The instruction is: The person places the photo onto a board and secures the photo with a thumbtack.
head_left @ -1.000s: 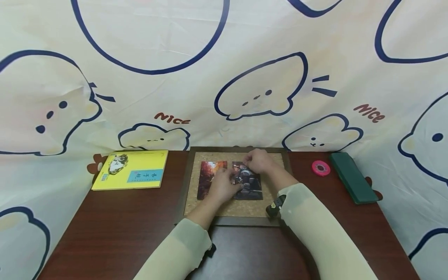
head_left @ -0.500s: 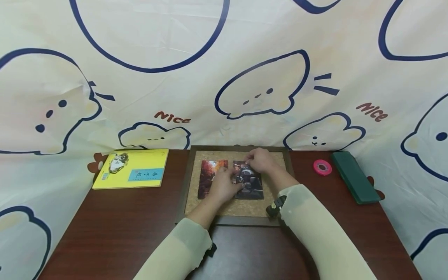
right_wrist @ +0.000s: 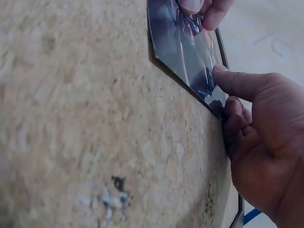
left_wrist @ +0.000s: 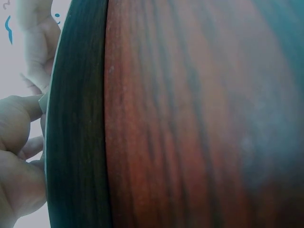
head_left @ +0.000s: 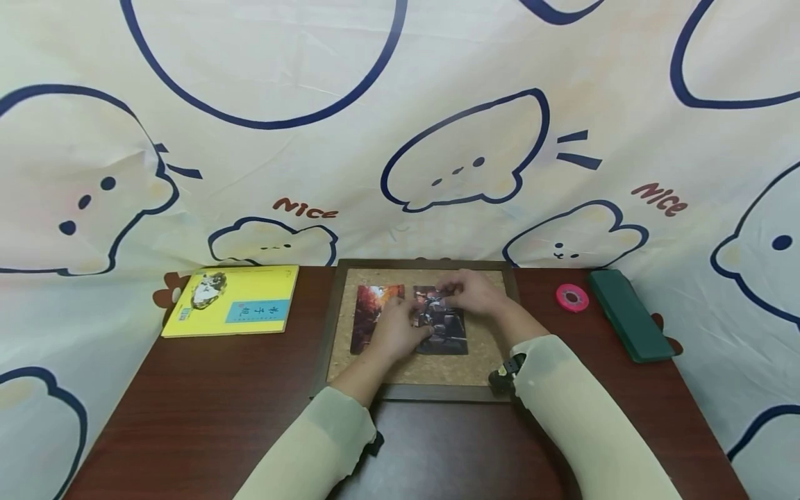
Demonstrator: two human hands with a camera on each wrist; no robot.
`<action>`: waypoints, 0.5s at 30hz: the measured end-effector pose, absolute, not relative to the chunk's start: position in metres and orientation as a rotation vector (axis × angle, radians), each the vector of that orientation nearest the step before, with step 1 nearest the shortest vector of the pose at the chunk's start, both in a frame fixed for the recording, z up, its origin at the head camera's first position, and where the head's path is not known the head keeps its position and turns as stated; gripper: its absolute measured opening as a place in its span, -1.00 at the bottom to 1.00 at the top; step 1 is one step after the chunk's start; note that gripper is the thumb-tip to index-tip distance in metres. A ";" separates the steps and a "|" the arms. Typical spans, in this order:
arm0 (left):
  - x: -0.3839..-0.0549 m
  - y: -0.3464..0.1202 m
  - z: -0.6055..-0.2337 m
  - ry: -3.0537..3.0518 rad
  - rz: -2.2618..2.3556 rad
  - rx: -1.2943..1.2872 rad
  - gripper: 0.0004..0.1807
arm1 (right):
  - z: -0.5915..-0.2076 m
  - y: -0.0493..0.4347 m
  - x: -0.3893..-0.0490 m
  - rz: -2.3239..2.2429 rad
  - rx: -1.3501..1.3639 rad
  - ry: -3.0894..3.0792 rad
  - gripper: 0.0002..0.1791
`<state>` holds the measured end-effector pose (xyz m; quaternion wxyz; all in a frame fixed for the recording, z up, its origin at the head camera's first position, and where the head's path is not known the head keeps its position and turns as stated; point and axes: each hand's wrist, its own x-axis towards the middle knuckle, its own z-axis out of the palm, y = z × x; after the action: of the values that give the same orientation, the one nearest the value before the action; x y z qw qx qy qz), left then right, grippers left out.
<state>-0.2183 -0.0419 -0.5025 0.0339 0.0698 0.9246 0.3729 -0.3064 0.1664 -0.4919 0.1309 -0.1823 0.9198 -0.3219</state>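
Note:
A dark photo (head_left: 446,337) lies on the cork board (head_left: 369,368), right of an orange-red photo (head_left: 369,316). My left hand (head_left: 396,333) rests on the dark photo's left side, index finger and thumb reaching onto it. At the photo's upper part, my right hand (head_left: 475,295) touches it with the thumb, the other fingers bent near the edge. Whether something small sits between them I cannot tell. The right wrist view shows the right thumb (right_wrist: 225,78) against the glossy dark photo (right_wrist: 183,47). In the left wrist view, the left hand (left_wrist: 19,152) appears beyond the frame's edge.
A brown frame (head_left: 431,394) borders the cork board on the dark wooden table (head_left: 237,403). At the left lies a yellow book (head_left: 250,288). A round pink case (head_left: 571,298) and a long green box (head_left: 631,316) are at the right. Patterned cloth (head_left: 350,167) hangs behind.
My right hand has shifted right and slightly down from the dark photo's top edge, its fingers spreading a little. The left hand and both photos have stayed in place.

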 end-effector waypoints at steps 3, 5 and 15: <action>-0.218 -0.042 -0.503 2.832 1.153 0.210 -0.40 | -0.492 0.166 -0.307 -0.928 -0.517 2.659 -0.62; -0.219 -0.042 -0.503 2.829 1.155 0.207 -0.40 | -0.492 0.166 -0.307 -0.923 -0.497 2.650 -0.62; -0.219 -0.043 -0.502 2.828 1.148 0.216 -0.38 | -0.488 0.164 -0.308 -0.880 -0.497 2.635 -0.59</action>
<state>-0.2191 -0.0427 -0.5023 0.0412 0.0705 0.9235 0.3749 -0.3077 0.1645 -0.4884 0.1590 -0.1738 0.9218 -0.3080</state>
